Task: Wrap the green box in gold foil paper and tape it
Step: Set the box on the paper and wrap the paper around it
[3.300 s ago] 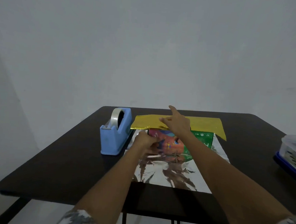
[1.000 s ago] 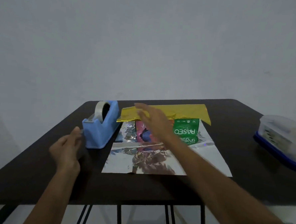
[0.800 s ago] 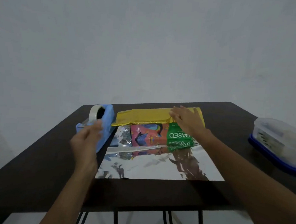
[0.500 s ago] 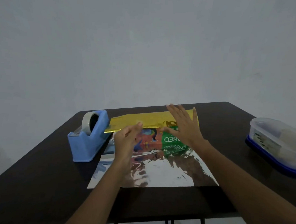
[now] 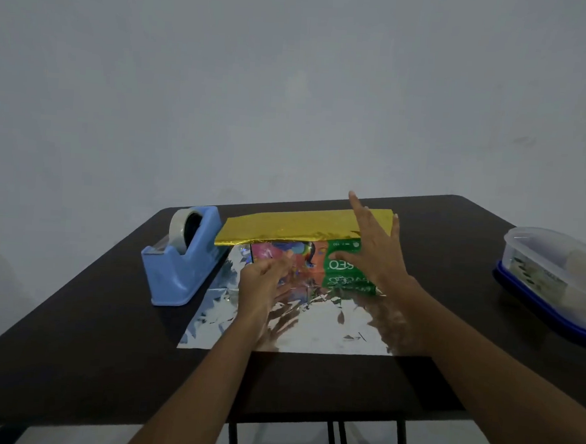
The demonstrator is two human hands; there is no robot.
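The green box (image 5: pixel 342 264), with a colourful picture on its left half, lies in the middle of the table. Gold foil paper (image 5: pixel 294 230) is folded over its top from the far side. The paper's silver inner side (image 5: pixel 326 327) spreads flat toward me. My right hand (image 5: pixel 377 252) lies with spread, straight fingers on the right end of the box and the gold flap. My left hand (image 5: pixel 264 283) is at the box's front left, fingers extended and touching the picture side. I see no tape in either hand.
A blue tape dispenser (image 5: pixel 181 266) with a clear roll stands just left of the paper. A clear plastic container (image 5: pixel 556 275) on a blue lid sits at the right edge of the dark table (image 5: pixel 88 346). A plain wall rises behind.
My left hand went out to the tape dispenser, then came back and dropped from the gold flap's edge to the box's front. My right hand stayed pressed on the flap.
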